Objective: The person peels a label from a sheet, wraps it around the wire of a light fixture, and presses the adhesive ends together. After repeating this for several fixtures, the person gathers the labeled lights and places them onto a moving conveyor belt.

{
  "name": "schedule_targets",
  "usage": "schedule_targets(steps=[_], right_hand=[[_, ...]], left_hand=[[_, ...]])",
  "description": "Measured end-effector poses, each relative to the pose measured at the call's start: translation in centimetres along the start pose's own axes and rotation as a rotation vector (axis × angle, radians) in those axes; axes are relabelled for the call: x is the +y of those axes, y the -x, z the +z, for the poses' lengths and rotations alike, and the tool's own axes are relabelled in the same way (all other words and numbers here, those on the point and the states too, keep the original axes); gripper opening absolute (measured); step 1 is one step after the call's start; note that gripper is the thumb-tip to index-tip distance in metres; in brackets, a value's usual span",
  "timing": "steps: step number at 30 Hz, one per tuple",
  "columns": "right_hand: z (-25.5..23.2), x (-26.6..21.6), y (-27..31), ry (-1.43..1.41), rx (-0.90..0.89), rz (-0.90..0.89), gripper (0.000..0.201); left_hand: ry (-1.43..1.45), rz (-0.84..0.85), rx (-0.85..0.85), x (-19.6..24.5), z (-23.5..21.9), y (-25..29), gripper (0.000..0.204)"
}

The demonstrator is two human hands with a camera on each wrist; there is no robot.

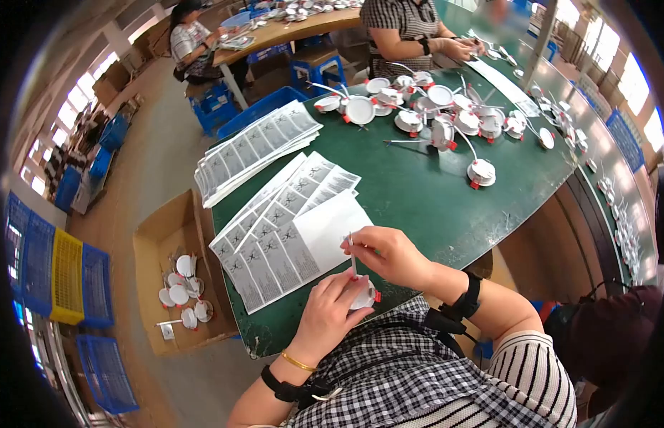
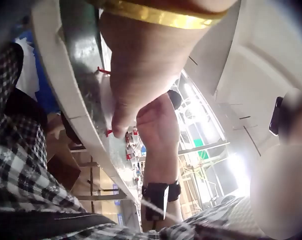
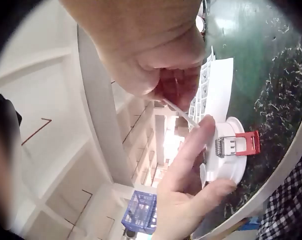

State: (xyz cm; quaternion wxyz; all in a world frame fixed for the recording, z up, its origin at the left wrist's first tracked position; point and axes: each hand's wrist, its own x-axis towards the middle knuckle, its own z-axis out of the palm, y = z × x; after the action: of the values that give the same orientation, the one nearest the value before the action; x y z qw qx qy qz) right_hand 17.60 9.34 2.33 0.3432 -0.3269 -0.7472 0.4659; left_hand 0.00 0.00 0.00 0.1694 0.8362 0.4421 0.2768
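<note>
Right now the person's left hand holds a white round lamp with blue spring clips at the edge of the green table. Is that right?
Not quite: the clips are red, not blue, as the right wrist view shows. The left hand does hold the white round lamp at the edge of the green table.

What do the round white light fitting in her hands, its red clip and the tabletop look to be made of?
Light fitting: seemingly moulded plastic, smooth matte white, with a thin even rim. Red clip: probably plastic, solid glossy colour; the ribbed spring beside it looks like bare metal. Tabletop: dark green covering, slightly shiny, perhaps rubber or vinyl, scuffed and speckled pale in the right wrist view.
</note>
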Motion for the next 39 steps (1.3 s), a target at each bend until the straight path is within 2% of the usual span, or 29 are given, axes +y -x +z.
schedule_targets(steps=[2, 3, 5, 7, 9, 11, 13, 15, 19, 21, 23, 24, 25, 27, 29, 31, 32, 35, 39], right_hand=[[-0.6, -0.9, 1.6, 0.395, -0.077, -0.456, 0.022], [3.5, -2.3, -0.1, 0.3, 0.003, -0.506, 0.02], [2.3, -1.6, 0.0, 0.234, 0.087, -0.362, 0.015], [1.5, -1.8, -1.0, 0.221, 0.08, -0.348, 0.014], [1.0, -3.2, -1.9, 0.121, 0.031, -0.163, 0.013], [0.9, -3.4, -2.3, 0.125, 0.02, -0.17, 0.013], [1.4, -2.8, -2.4, 0.174, 0.019, -0.343, 0.013], [2.3, -4.1, -1.4, 0.151, -0.031, -0.413, 0.01], [0.9, -3.0, -2.5, -0.034, -0.073, -0.119, 0.014], [0.1, -2.2, -3.6, -0.189, -0.076, -0.093, 0.026], [-0.8, -0.9, -4.8, -0.422, -0.054, 0.052, 0.03], [-0.9, 0.1, -5.3, -0.455, -0.002, 0.129, 0.026], [-0.6, 1.3, -5.8, -0.456, -0.008, 0.123, 0.026], [0.2, 3.4, -6.8, 0.149, -0.015, -0.009, 0.023], [1.3, 5.1, -7.9, 0.447, -0.123, -0.33, 0.028], [2.5, 4.2, -8.2, 0.63, -0.2, -0.398, 0.034], [2.8, 4.6, -8.3, 0.611, -0.269, -0.374, 0.039], [3.5, 4.6, -8.3, 0.702, -0.308, -0.431, 0.041], [3.5, 5.0, -8.4, 0.709, -0.317, -0.443, 0.039]], left_hand=[[-0.071, -0.039, 0.147, 0.8, 2.2, -0.4, 0.05], [-0.129, -0.046, 0.113, -1.2, -1.0, 1.1, 0.05], [-0.154, -0.063, 0.174, -0.5, -0.3, 0.5, 0.05], [-0.159, -0.054, 0.19, -0.2, 0.0, 0.1, 0.052], [-0.167, -0.059, 0.181, -0.1, 0.0, 0.0, 0.052], [-0.167, -0.068, 0.179, 0.0, 0.0, 0.0, 0.052], [-0.169, -0.081, 0.183, 0.0, 0.1, 0.2, 0.052], [-0.076, -0.155, 0.114, -0.4, 0.4, 0.4, 0.05], [-0.115, -0.128, 0.216, 0.2, -0.1, 0.0, 0.048], [-0.073, -0.141, 0.207, 0.2, -0.4, -0.1, 0.046], [-0.06, -0.163, 0.241, 0.1, -1.4, -0.1, 0.039], [-0.019, -0.172, 0.286, -0.8, -1.8, 0.2, 0.033], [0.022, -0.181, 0.33, -1.6, -2.4, 0.5, 0.027], [-0.12, -0.27, 0.437, -4.5, -4.1, 0.2, 0.012], [-0.283, -0.302, 0.399, -7.0, -6.4, -0.9, 0.012], [-0.352, -0.291, 0.409, -9.7, -6.4, -1.9, 0.014], [-0.414, -0.283, 0.414, -10.7, -6.3, -2.3, 0.016], [-0.472, -0.299, 0.34, -11.7, -6.0, -2.8, 0.02], [-0.491, -0.286, 0.34, -11.2, -5.9, -3.0, 0.016]])
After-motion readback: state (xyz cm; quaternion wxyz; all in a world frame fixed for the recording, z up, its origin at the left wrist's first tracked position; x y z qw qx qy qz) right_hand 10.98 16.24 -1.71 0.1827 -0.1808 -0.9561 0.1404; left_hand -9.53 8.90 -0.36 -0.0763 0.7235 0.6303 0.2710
